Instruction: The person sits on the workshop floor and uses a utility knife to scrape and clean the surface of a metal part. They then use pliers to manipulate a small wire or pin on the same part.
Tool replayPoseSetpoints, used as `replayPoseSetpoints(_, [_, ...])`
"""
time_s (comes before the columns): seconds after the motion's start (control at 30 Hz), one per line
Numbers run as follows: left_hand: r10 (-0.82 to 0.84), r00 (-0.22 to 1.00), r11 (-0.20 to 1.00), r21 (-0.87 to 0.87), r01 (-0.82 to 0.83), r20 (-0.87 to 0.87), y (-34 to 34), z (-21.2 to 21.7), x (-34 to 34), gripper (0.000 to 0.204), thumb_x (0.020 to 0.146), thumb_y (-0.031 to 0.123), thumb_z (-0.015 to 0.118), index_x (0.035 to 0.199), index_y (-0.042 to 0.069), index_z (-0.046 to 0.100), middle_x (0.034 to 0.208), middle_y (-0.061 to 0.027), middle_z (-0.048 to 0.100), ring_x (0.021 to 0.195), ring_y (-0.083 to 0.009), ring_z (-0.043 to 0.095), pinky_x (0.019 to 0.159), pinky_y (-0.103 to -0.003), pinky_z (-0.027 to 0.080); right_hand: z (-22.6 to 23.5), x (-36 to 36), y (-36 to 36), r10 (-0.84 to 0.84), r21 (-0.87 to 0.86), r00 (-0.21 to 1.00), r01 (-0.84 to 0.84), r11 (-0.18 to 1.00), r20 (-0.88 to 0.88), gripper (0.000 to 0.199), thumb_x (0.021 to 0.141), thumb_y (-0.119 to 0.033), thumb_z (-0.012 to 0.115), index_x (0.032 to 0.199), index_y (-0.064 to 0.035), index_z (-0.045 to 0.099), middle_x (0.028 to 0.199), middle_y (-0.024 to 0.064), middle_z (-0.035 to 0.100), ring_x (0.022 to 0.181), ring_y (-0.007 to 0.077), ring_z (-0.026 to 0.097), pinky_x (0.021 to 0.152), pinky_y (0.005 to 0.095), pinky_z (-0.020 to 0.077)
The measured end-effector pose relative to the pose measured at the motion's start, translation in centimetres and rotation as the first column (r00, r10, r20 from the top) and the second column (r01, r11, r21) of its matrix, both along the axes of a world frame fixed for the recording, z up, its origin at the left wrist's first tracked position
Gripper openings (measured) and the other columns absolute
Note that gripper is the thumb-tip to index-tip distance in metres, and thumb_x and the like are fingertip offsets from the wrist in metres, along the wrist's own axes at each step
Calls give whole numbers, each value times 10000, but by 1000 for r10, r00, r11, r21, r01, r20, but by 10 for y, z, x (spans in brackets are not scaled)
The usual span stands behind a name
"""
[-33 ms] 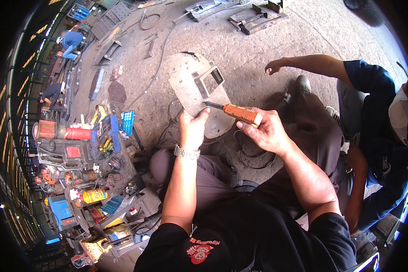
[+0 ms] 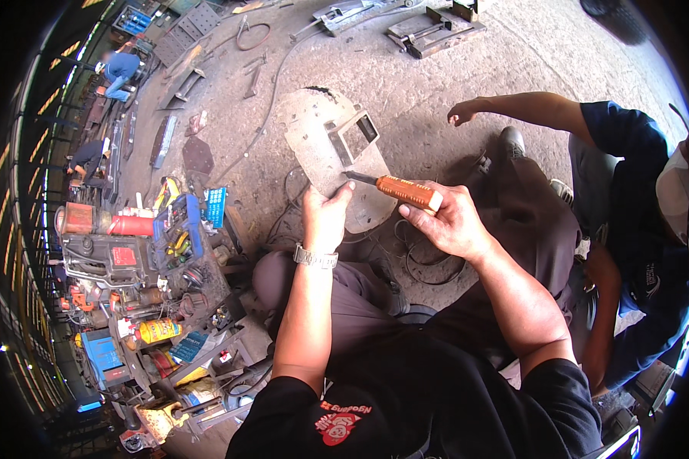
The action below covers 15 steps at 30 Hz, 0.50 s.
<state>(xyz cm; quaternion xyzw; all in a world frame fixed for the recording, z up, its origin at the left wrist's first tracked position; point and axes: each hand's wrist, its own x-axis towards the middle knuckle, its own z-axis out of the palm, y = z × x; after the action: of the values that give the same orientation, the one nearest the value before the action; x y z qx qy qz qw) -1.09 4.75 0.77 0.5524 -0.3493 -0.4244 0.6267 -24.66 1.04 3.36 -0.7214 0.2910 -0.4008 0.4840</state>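
A worn, pale welding shield with a raised rectangular window frame is in front of me, its top edge dark and chipped. My left hand grips it, with the thumb on its face and the other fingers hidden behind it. My right hand is closed around the orange handle of a screwdriver. The dark shaft points left, and its tip meets the shield's face just below the window frame, close to my left thumb. From this view I cannot tell what the tip bears on.
A co-worker's arm reaches in from the right, the hand apart from the shield. At left stands a cluttered bench with a blue tool case and a yellow bottle. Cables and steel parts lie on the concrete floor.
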Motion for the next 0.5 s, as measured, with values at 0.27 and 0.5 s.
replayPoseSetpoints(0.27, [-1, 980, 1000, 21, -3, 197, -1, -7, 4, 191, 904, -39, 687, 1094, -46, 670, 1010, -79, 732, 875, -132, 654, 819, -318, 530, -2, 1, -1, -27, -52, 998, 24, 998, -50, 212, 921, -198, 747, 999, -11, 688, 592, 110, 592, 509, 178, 584, 545, 334, 492])
replayPoseSetpoints(0.5, [2, 972, 1000, 9, -4, 234, -1, -14, 4, 195, 898, -43, 683, 1093, -44, 673, 1003, -75, 735, 870, -133, 654, 820, -321, 527, 4, 0, 1, -57, -101, 992, 46, 994, -108, 195, 913, -195, 741, 942, -15, 672, 618, 154, 612, 537, 293, 630, 550, 377, 500])
